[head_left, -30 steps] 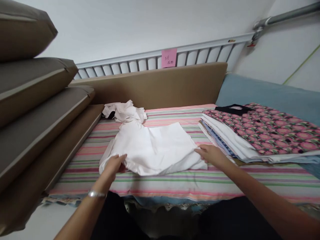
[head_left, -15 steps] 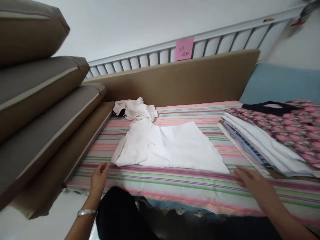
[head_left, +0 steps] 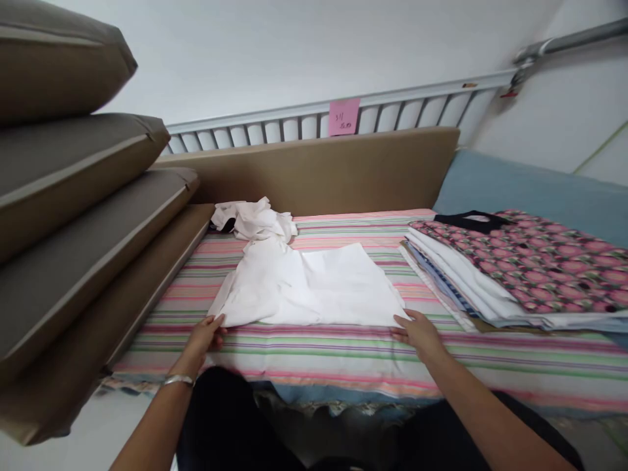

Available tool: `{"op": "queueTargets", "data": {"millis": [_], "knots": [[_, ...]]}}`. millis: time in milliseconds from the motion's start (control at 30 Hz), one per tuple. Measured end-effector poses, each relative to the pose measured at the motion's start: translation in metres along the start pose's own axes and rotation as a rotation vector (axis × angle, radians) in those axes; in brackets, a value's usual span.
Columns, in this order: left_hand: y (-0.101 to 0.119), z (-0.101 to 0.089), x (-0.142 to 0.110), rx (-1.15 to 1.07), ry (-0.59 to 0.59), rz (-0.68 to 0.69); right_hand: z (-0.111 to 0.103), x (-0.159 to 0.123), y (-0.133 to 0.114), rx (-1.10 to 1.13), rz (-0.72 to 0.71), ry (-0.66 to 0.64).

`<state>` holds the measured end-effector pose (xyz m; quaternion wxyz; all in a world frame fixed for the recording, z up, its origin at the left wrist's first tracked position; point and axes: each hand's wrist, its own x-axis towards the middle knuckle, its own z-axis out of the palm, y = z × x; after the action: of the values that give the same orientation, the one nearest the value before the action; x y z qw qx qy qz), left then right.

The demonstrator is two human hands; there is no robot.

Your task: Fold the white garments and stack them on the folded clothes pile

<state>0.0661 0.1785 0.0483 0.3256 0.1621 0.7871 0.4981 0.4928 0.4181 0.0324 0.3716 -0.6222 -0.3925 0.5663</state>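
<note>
Left hand and right hand pinch white cloth lying between them.

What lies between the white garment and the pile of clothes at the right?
In the head view, the striped cloth shows between the white garment and the pile of clothes; the right hand is at the near end.

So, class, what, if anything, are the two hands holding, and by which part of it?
The left hand pinches the flat white cloth by its near left corner; the right hand pinches its near right corner.
</note>
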Motion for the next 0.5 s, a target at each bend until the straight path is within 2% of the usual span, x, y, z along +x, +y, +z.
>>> {"op": "queueTargets", "data": {"millis": [133, 233, 433, 500], "knots": [[0.007, -0.023, -0.001, 0.045, 0.007, -0.055, -0.014, 0.007, -0.009, -0.043, -0.017, -0.035], [0.004, -0.033, -0.008, 0.108, 0.000, -0.063, -0.027, 0.004, -0.014, -0.107, -0.045, -0.063], [-0.030, -0.031, -0.019, 0.340, 0.031, 0.010, -0.043, -0.002, 0.009, -0.202, -0.020, -0.071], [-0.036, -0.032, -0.019, 0.432, 0.068, 0.050, -0.050, 0.002, 0.016, -0.354, -0.065, -0.056]]}}
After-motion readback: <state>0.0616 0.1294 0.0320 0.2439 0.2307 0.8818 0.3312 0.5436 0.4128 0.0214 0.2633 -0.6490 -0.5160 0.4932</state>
